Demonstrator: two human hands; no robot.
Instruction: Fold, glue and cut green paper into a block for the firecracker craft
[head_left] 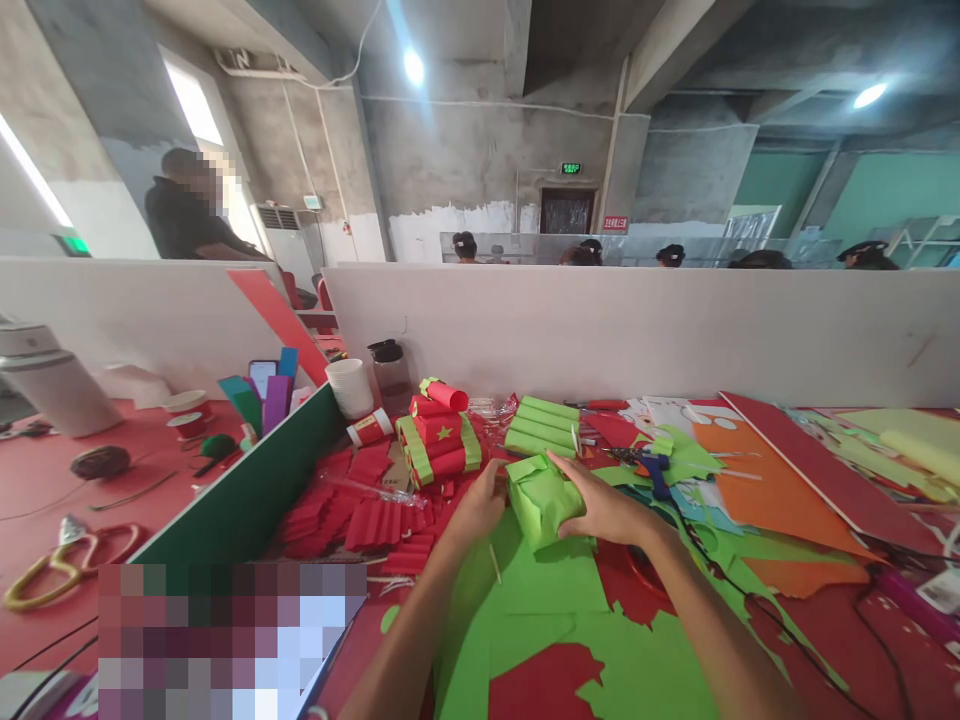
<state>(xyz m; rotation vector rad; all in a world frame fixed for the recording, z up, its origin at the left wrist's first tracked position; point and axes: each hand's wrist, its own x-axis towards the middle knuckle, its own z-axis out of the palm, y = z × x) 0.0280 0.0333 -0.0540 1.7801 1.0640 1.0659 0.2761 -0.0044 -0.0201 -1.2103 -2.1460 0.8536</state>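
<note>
A small boxy package wrapped in creased light-green paper [546, 500] is held between my two hands, above the green sheets. My left hand [486, 498] presses its left side, with the fingers curled and partly hidden. On the other side my right hand [604, 505] grips it, one finger along the top edge and the thumb low on the near face. Under it lie flat green paper sheets [551, 575]. Just behind stands a row of rolled green paper tubes [541, 425]. To the left is a stack of red paper rolls with green bands and a star [441, 432].
Folded red paper pieces [375, 520] lie left of my arm, beside a green divider board [247, 490]. Paper cups [349, 388] stand behind. Blue-handled scissors [657, 472], orange sheets [757, 480] and a dark cable [720, 570] lie right. A white partition [637, 330] crosses the back.
</note>
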